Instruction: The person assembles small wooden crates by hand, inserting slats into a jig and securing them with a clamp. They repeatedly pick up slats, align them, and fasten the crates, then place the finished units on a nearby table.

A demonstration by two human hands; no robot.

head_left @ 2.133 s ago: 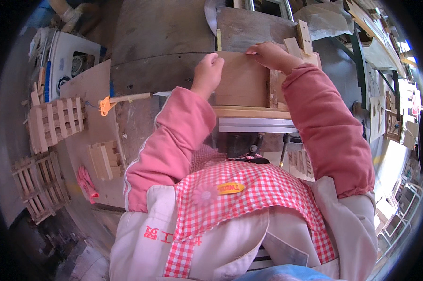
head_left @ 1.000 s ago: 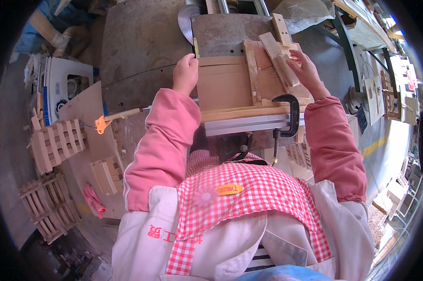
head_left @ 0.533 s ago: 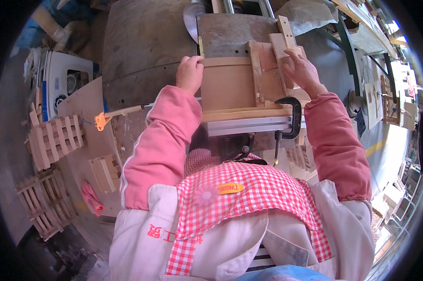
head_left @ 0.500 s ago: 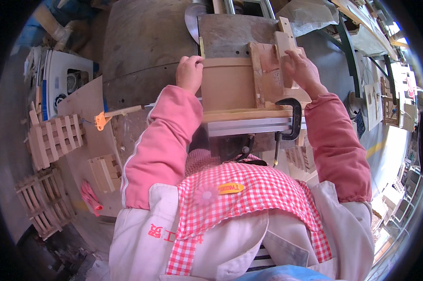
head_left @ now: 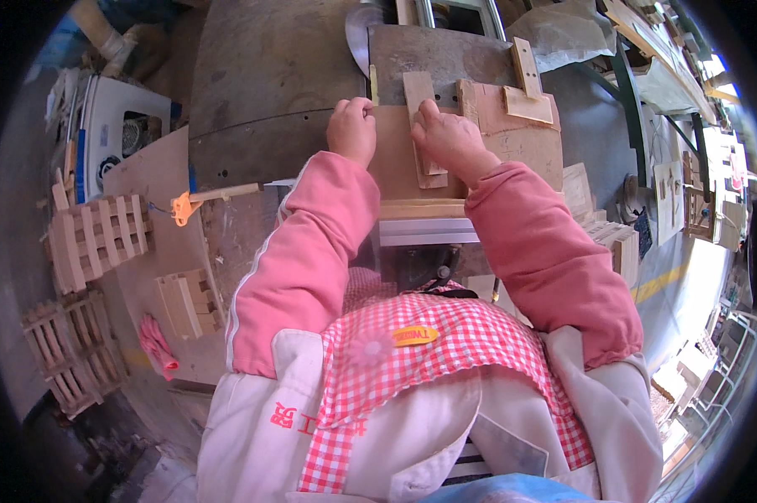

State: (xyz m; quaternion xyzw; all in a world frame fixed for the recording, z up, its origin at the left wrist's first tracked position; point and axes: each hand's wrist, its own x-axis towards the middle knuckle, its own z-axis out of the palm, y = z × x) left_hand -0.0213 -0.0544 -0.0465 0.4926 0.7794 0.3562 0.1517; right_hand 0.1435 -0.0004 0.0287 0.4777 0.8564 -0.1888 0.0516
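My right hand [head_left: 454, 141] is closed on a long narrow wooden strip [head_left: 418, 88], which lies over a flat brown board [head_left: 387, 155] on the metal saw table [head_left: 269, 71]. My left hand [head_left: 351, 132] sits at the left edge of this board with its fingers curled in; what they pinch, if anything, is hidden. Just beyond the left hand is a thin yellowish strip [head_left: 374, 84], in line with the round saw blade [head_left: 359, 38]. Right of my right hand lies a wooden jig [head_left: 521, 142] with a small block [head_left: 529, 106] on it.
A wooden rail [head_left: 420, 208] runs along the table's near edge. An upright wooden piece [head_left: 526, 67] with holes is at the far right of the saw table. Slatted wooden stacks [head_left: 101, 239] and an orange-ended stick [head_left: 181, 208] are at left. Plastic sheeting [head_left: 563, 33] hangs at upper right.
My right hand has moved left from the jig, bringing the wooden strip over the flat board. My left hand stays at the board's left edge. My right arm now hides the black clamp.
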